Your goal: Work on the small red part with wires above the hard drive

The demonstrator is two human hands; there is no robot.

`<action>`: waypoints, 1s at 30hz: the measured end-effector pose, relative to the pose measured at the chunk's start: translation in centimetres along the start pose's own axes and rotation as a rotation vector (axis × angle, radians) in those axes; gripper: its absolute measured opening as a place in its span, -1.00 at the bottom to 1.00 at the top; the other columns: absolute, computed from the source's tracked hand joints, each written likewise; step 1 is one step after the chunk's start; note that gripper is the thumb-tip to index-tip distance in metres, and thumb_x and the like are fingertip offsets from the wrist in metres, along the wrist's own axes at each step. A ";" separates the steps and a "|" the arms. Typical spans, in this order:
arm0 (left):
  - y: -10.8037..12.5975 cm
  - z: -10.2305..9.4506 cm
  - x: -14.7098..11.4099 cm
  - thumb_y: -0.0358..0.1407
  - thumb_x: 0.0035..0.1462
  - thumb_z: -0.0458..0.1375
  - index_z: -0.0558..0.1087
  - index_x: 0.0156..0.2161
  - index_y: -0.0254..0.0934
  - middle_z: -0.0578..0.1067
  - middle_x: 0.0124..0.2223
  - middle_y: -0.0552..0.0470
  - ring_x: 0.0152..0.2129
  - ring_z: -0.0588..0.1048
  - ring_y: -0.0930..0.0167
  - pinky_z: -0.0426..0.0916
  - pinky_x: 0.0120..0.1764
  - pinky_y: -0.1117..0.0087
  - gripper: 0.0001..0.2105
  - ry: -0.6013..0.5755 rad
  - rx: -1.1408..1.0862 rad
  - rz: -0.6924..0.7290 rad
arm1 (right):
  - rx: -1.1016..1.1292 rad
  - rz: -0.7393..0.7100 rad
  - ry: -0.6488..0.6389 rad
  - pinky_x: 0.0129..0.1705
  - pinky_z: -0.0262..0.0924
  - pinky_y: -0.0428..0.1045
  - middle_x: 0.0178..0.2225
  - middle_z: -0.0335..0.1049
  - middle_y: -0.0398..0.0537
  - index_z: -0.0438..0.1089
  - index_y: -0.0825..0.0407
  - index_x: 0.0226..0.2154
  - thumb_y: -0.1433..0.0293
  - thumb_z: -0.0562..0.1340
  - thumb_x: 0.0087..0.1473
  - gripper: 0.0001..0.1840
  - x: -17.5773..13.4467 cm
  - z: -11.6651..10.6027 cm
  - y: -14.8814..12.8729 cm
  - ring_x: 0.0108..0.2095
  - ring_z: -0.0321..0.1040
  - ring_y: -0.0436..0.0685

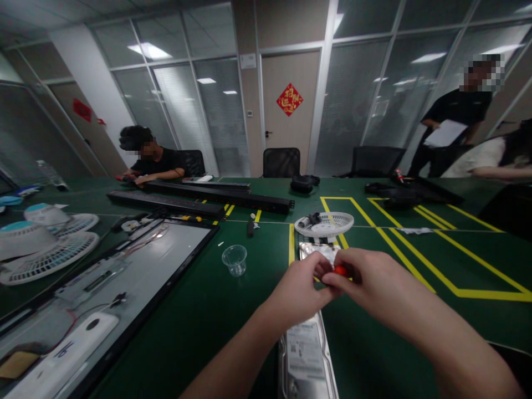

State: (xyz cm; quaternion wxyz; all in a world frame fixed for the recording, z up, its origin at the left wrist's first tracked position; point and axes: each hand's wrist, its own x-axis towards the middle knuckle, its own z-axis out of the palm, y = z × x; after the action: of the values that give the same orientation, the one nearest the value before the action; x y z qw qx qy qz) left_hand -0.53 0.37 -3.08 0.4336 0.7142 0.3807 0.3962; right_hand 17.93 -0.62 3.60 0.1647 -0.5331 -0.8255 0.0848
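Note:
My left hand [300, 282] and my right hand [368, 271] meet above the table, fingertips together. Between the right fingers shows a small red-orange object [341, 270], mostly covered, so its kind is unclear. The left fingers are closed close beside it; what they hold is hidden. Below the hands lies a silver hard drive [305, 354] with a label, partly behind my wrist. A second silver metal unit [318, 250], perhaps another drive, lies just beyond the fingers. Left of the hands stands a clear plastic cup [235, 260].
A white basket-like fan grille [324, 224] with dark parts sits beyond the hands. A large flat panel [137, 266] lies at left, with white fan parts [50, 255] past it. Long black strips [216, 197] cross the far table. Several people are around the table.

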 end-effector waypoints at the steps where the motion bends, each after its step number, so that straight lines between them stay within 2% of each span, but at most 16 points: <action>1: 0.0 -0.1 0.0 -0.38 0.14 0.37 0.52 -0.05 -0.30 0.67 -0.10 -0.09 -0.17 0.63 0.26 0.45 -0.14 0.31 -0.73 -0.002 -0.006 0.000 | 0.013 -0.024 0.007 -0.26 0.29 0.08 -0.27 0.60 -0.02 0.59 -0.05 -0.23 0.36 0.43 0.26 -0.97 -0.2 0.0 0.1 -0.28 0.53 0.24; 4: 0.2 -0.4 -0.1 -0.38 0.19 0.33 0.51 0.02 -0.30 0.68 -0.04 -0.13 -0.10 0.66 0.23 0.48 -0.07 0.28 -0.71 -0.014 -0.013 0.007 | 0.082 -0.138 0.016 -0.12 0.38 0.08 -0.07 0.61 0.01 0.59 -0.07 -0.09 0.57 0.32 0.23 -0.73 -0.5 -0.1 0.3 -0.14 0.56 0.22; 6: 0.3 -0.5 -0.1 -0.38 0.21 0.31 0.52 0.02 -0.29 0.69 -0.02 -0.14 -0.06 0.66 0.22 0.47 -0.03 0.26 -0.73 -0.017 0.001 0.017 | 0.098 -0.171 0.000 -0.07 0.40 0.09 -0.05 0.60 0.02 0.59 -0.05 -0.12 0.66 0.23 0.22 -0.65 -0.4 -0.1 0.4 -0.11 0.56 0.20; 8: 0.4 -0.4 -0.1 -0.39 0.19 0.33 0.54 -0.01 -0.29 0.69 -0.02 -0.13 -0.05 0.66 0.22 0.45 -0.03 0.27 -0.74 -0.018 0.019 0.024 | 0.075 -0.150 -0.002 -0.10 0.39 0.09 -0.12 0.59 0.03 0.57 -0.03 -0.18 0.62 0.23 0.27 -0.73 -0.1 0.0 0.3 -0.15 0.55 0.21; 11: 0.4 -0.1 -0.1 -0.36 0.11 0.41 0.55 -0.06 -0.29 0.68 -0.05 -0.10 -0.12 0.64 0.23 0.44 -0.09 0.29 -0.72 -0.023 0.032 0.002 | 0.023 -0.066 -0.001 -0.23 0.32 0.08 -0.25 0.58 0.01 0.55 -0.02 -0.27 0.45 0.34 0.32 -0.91 0.2 0.1 0.1 -0.25 0.52 0.22; 13: 0.4 0.0 -0.1 -0.36 0.11 0.40 0.54 -0.11 -0.29 0.68 -0.10 -0.08 -0.17 0.62 0.26 0.41 -0.15 0.31 -0.76 -0.027 0.037 -0.026 | 0.001 -0.010 -0.017 -0.29 0.26 0.07 -0.33 0.56 -0.02 0.53 -0.03 -0.32 0.37 0.39 0.31 -0.87 0.2 0.0 -0.1 -0.31 0.50 0.22; 16: 0.4 0.0 -0.1 -0.37 0.14 0.37 0.52 -0.11 -0.30 0.67 -0.12 -0.08 -0.20 0.61 0.28 0.41 -0.18 0.32 -0.79 -0.017 0.025 -0.041 | 0.022 -0.026 -0.007 -0.24 0.30 0.08 -0.25 0.58 -0.02 0.55 -0.05 -0.23 0.39 0.40 0.28 -0.98 -0.2 -0.1 -0.2 -0.27 0.52 0.23; 18: 0.3 -0.1 -0.1 -0.36 0.16 0.38 0.52 -0.04 -0.31 0.68 -0.06 -0.12 -0.15 0.63 0.25 0.44 -0.13 0.29 -0.73 -0.010 0.004 -0.035 | 0.070 -0.100 0.009 -0.14 0.36 0.09 -0.11 0.59 -0.01 0.57 -0.07 -0.11 0.52 0.34 0.25 -0.79 -0.5 -0.2 -0.1 -0.17 0.54 0.22; 21: 0.2 -0.2 0.0 -0.37 0.19 0.36 0.53 -0.01 -0.30 0.69 0.00 -0.15 -0.07 0.65 0.22 0.46 -0.04 0.26 -0.74 -0.016 -0.014 -0.028 | 0.106 -0.177 0.013 -0.07 0.39 0.07 -0.08 0.59 0.00 0.57 -0.06 -0.16 0.66 0.24 0.22 -0.67 -0.4 -0.1 0.1 -0.11 0.55 0.20; 23: 0.2 -0.1 0.0 -0.35 0.17 0.39 0.53 -0.05 -0.29 0.69 -0.01 -0.13 -0.07 0.65 0.22 0.45 -0.05 0.27 -0.75 -0.018 0.003 -0.017 | 0.083 -0.170 0.025 -0.13 0.37 0.05 -0.14 0.59 0.01 0.56 -0.04 -0.22 0.62 0.25 0.26 -0.74 -0.1 0.0 0.2 -0.17 0.55 0.20; 26: 0.2 -0.1 0.0 -0.33 0.12 0.43 0.54 -0.06 -0.28 0.68 -0.03 -0.10 -0.11 0.63 0.24 0.44 -0.08 0.29 -0.71 -0.015 0.028 -0.002 | 0.014 -0.083 0.020 -0.27 0.29 0.04 -0.26 0.58 0.00 0.55 -0.04 -0.29 0.44 0.33 0.33 -0.88 0.3 0.1 0.1 -0.28 0.52 0.20; 28: 0.3 -0.1 0.0 -0.35 0.13 0.40 0.54 -0.08 -0.28 0.68 -0.09 -0.07 -0.16 0.61 0.27 0.42 -0.13 0.31 -0.75 -0.008 0.027 -0.013 | -0.025 -0.018 0.012 -0.32 0.22 0.05 -0.35 0.56 -0.02 0.53 -0.04 -0.34 0.34 0.37 0.33 -0.84 0.3 0.2 0.0 -0.34 0.50 0.21; 30: 0.2 -0.2 0.0 -0.37 0.15 0.37 0.52 -0.12 -0.28 0.67 -0.14 -0.05 -0.21 0.61 0.30 0.42 -0.18 0.34 -0.79 -0.005 0.021 -0.030 | -0.034 0.002 0.021 -0.33 0.22 0.07 -0.34 0.56 -0.02 0.53 -0.04 -0.32 0.29 0.41 0.30 -0.85 0.1 0.2 0.0 -0.34 0.50 0.23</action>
State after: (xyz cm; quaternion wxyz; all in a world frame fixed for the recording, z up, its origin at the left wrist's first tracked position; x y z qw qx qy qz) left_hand -0.63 0.39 -2.79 0.4329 0.7139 0.3947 0.3837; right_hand 17.80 -0.50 3.39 0.1644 -0.5376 -0.8244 0.0653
